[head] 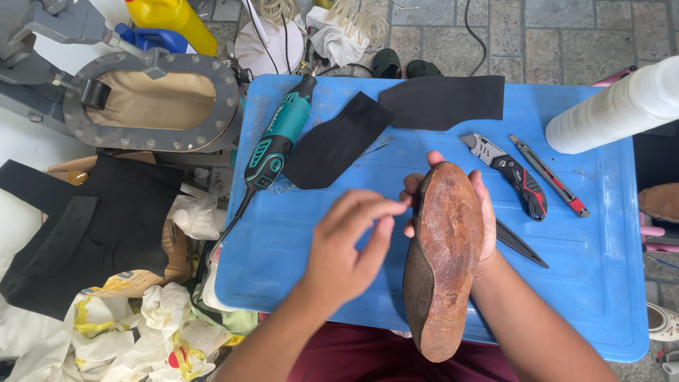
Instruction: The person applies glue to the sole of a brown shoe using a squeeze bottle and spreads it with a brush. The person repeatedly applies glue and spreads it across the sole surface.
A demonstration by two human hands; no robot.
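Nearest to the person, above the near edge of the blue plastic table [297, 247], the right hand [481, 212] holds a shoe [442, 262] with its sole turned up. This hand is closed around the front part of the shoe from below; its fingers come up on both sides of the toe. The heel end points toward the person's lap and the toe toward the middle of the table. The left hand [346, 244] is just beside the shoe, empty, with the fingers loosely bent and the fingertips near the inner edge of the sole, perhaps touching the fingers of the other hand; I cannot tell if they touch the shoe itself.

I judge the step to be an inspection of the bare sole. A next move would call for a steady grip on the shoe while the free hand feels along the edge.

The sole looks worn and rough, reddish brown with darker spots, and the heel part is darker, almost grey.

Farther on the table, a thin dark blade [522, 244] lies right of the shoe. Toward the far edge lie a black and red utility knife [513, 173], a slim red cutter [548, 177], two black rubber sheets [336, 141] [442, 101] and a teal rotary tool [279, 134]. At the far right corner a white roll [612, 110] reaches over the table.
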